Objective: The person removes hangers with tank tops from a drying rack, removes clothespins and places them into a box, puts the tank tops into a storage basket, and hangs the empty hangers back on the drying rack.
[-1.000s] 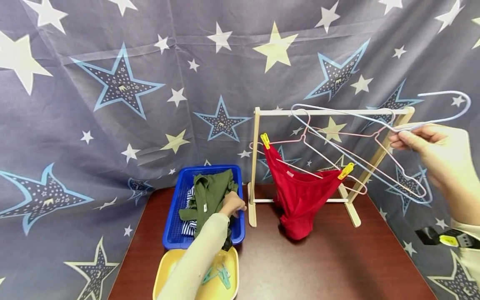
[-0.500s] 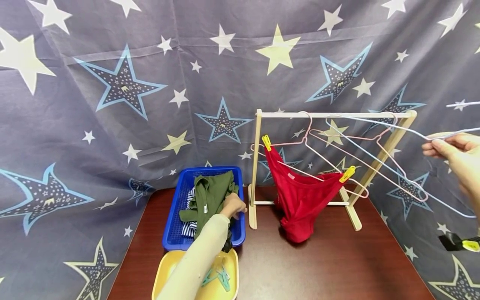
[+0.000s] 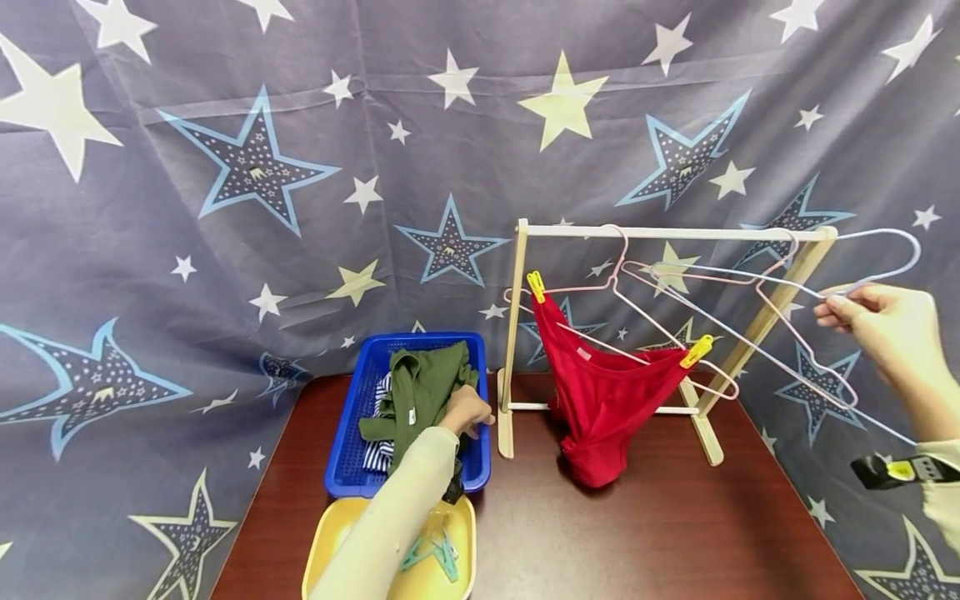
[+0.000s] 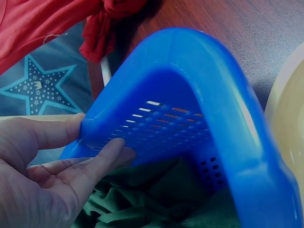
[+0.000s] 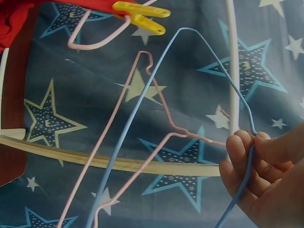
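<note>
My right hand [image 3: 885,329] pinches a light blue wire hanger [image 5: 128,118] near the base of its hook, at the right end of the rack. The hanger's body stretches left, in front of a pink hanger [image 5: 159,88] on the rail. My left hand [image 3: 467,411] is at the right rim of the blue basket [image 4: 228,95], thumb outside and fingers inside, holding the rim. In the basket lies a dark green garment [image 3: 427,375], with a striped one [image 3: 379,454] partly under it. A red garment [image 3: 600,400] hangs by yellow clips [image 3: 697,351] from another pink hanger [image 3: 585,288].
A wooden rack [image 3: 514,333] with a white rail [image 3: 675,233] stands on the brown table [image 3: 637,533]. The yellow tray [image 3: 467,542], holding green clothespins [image 3: 444,557], sits before the basket, partly under my left forearm. A star-patterned cloth [image 3: 300,83] hangs behind.
My right hand has swung right with the blue hanger, then partly back left and lower, so the hook shows again. The left hand stays on the basket rim.
</note>
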`<action>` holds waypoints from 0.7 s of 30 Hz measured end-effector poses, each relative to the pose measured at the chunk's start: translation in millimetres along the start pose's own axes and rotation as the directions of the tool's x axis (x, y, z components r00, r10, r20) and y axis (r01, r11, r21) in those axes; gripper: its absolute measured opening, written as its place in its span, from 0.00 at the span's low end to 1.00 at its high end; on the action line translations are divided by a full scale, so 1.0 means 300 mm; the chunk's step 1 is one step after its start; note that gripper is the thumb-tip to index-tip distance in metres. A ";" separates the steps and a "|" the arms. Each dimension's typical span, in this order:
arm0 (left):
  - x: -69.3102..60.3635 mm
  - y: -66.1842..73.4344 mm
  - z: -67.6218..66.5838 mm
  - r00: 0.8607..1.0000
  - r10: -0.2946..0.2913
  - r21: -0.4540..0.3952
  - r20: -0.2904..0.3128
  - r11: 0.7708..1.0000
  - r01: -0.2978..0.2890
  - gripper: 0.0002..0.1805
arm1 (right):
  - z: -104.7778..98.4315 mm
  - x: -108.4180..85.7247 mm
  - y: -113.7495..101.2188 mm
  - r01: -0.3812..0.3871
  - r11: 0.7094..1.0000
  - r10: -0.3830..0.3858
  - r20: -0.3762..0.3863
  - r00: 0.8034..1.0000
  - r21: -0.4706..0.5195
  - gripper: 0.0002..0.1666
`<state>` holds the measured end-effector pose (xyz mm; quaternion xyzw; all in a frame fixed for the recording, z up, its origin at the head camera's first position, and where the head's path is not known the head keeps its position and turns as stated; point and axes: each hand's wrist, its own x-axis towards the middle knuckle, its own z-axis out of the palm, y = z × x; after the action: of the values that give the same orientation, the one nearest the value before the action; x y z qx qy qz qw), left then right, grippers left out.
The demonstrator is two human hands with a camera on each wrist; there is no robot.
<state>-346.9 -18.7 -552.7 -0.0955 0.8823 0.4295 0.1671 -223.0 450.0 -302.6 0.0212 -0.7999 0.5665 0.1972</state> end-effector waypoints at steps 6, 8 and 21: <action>-0.004 -0.002 0.001 1.000 0.010 0.019 -0.014 1.000 -0.010 0.11 | 0.033 0.048 0.014 -0.014 0.982 0.025 0.054 0.998 -0.190 0.32; -0.002 -0.001 0.002 1.000 0.008 0.007 -0.011 1.000 -0.008 0.11 | 0.041 0.065 0.012 -0.014 0.966 0.029 0.055 0.998 -0.258 0.29; 0.001 -0.014 -0.006 1.000 0.020 -0.054 0.013 0.998 -0.019 0.12 | 0.103 0.189 0.009 0.018 0.835 0.041 0.094 0.995 -0.551 0.19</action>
<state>-346.3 -22.8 -554.7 -0.0882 0.8702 0.4553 0.1663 -284.9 433.5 -294.4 -0.0125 -0.9380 0.3119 0.1505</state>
